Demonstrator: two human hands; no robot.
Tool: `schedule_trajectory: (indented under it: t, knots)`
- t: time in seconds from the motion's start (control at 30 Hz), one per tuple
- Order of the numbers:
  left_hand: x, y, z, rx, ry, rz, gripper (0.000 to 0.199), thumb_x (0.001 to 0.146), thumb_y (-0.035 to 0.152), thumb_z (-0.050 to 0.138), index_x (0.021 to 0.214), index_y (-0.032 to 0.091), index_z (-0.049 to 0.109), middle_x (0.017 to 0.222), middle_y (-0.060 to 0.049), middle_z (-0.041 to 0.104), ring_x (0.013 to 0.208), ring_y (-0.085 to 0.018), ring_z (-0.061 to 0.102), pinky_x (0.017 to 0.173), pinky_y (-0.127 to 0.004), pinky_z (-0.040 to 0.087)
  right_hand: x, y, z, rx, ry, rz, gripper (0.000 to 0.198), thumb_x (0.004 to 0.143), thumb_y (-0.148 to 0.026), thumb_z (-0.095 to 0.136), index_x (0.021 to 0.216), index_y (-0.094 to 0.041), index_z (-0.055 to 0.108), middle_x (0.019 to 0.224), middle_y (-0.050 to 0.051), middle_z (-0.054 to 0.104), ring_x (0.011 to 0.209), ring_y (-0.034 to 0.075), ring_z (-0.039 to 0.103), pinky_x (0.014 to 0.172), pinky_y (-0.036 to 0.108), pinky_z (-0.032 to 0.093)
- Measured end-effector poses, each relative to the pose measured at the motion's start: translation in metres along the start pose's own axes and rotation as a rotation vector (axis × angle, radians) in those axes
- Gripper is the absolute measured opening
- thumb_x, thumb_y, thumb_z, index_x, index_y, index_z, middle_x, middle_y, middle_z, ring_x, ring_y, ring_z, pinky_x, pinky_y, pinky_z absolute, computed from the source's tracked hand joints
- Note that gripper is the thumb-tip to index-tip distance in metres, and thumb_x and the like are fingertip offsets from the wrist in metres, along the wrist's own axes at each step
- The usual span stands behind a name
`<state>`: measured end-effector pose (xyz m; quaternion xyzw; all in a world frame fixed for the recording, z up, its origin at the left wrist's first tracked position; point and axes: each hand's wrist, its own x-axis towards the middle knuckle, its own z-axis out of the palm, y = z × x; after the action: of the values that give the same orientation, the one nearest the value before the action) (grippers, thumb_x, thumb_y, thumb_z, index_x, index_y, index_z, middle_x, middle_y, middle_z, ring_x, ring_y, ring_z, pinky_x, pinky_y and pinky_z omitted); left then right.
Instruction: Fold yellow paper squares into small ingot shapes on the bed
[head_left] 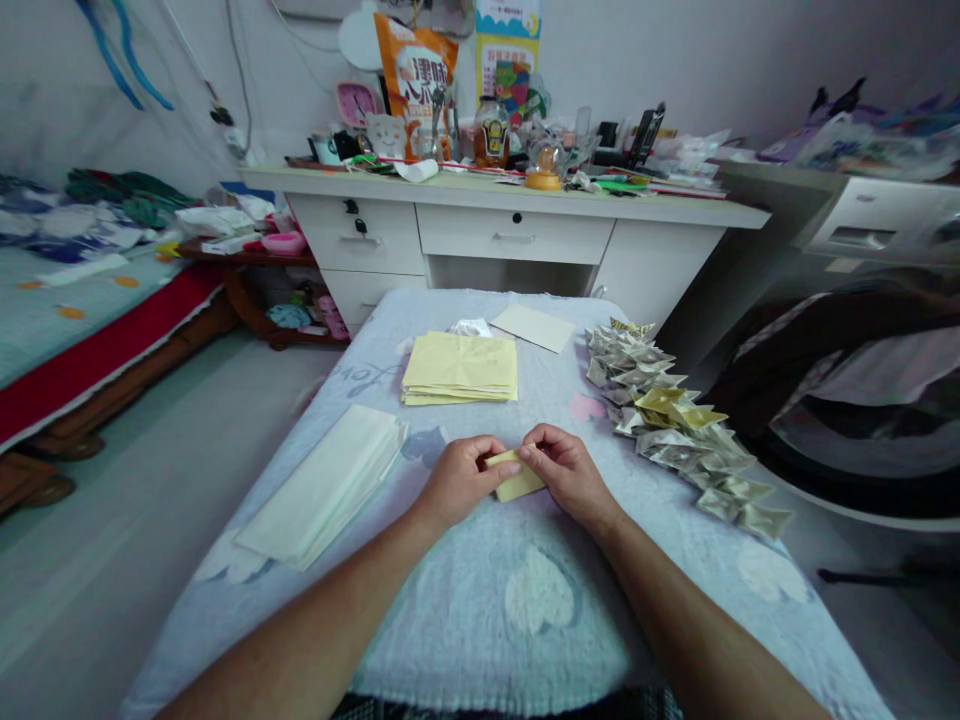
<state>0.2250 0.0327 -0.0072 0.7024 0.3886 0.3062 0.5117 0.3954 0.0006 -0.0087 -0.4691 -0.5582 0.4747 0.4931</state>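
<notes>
Between my two hands is a small folded piece of yellow paper, held just above the cloth-covered table. My left hand pinches its left side, thumb on top. On the other side my right hand grips the upper right edge between thumb and curled fingers. A stack of yellow paper sheets lies beyond my hands. To the left rests a long stack of whitish paper. Folded silver and gold paper pieces stand in a row along the right side.
A pale flat card and a crumpled white wad lie at the table's far end. Behind stands a white desk crowded with jars and packets. A bed is at left, a washing machine at right.
</notes>
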Motion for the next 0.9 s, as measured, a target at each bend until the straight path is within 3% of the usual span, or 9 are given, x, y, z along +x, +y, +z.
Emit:
schedule_trajectory:
  t: [0.13,0.3,0.67,0.9]
  knots:
    - [0.000,0.003,-0.007,-0.045,-0.006,0.053,0.028,0.083,0.038,0.055,0.077,0.013,0.065,0.066,0.000,0.057,0.062,-0.011,0.049,0.058,-0.021,0.038,0.001,0.001,-0.005,0.006,0.049,-0.001,0.026,0.079,-0.043,0.064,0.074,-0.019,0.056,0.063,-0.003,0.046,0.057,0.010,0.039,0.053,0.022,0.030]
    - [0.000,0.002,-0.014,-0.014,0.064,0.026,0.024,0.080,0.035,0.059,0.076,0.013,0.068,0.066,0.000,0.061,0.062,-0.012,0.050,0.059,-0.021,0.039,0.001,0.001,-0.005,0.044,0.063,0.026,0.027,0.078,-0.044,0.065,0.074,-0.019,0.057,0.064,-0.003,0.047,0.058,0.010,0.040,0.052,0.022,0.030]
    - [0.000,-0.004,-0.009,0.027,0.186,0.061,0.020,0.078,0.033,0.063,0.073,0.014,0.068,0.064,0.000,0.063,0.060,-0.012,0.054,0.057,-0.021,0.040,0.002,0.002,-0.002,0.047,0.036,0.069,0.030,0.077,-0.046,0.066,0.073,-0.018,0.057,0.062,-0.003,0.048,0.056,0.010,0.040,0.051,0.022,0.029]
    - [0.002,-0.003,-0.009,-0.007,0.085,0.006,0.019,0.074,0.032,0.064,0.072,0.014,0.061,0.059,0.004,0.051,0.055,-0.008,0.044,0.052,-0.019,0.033,0.001,0.001,-0.004,0.011,0.027,0.052,0.030,0.078,-0.046,0.064,0.070,-0.018,0.058,0.058,-0.004,0.046,0.054,0.010,0.038,0.051,0.023,0.028]
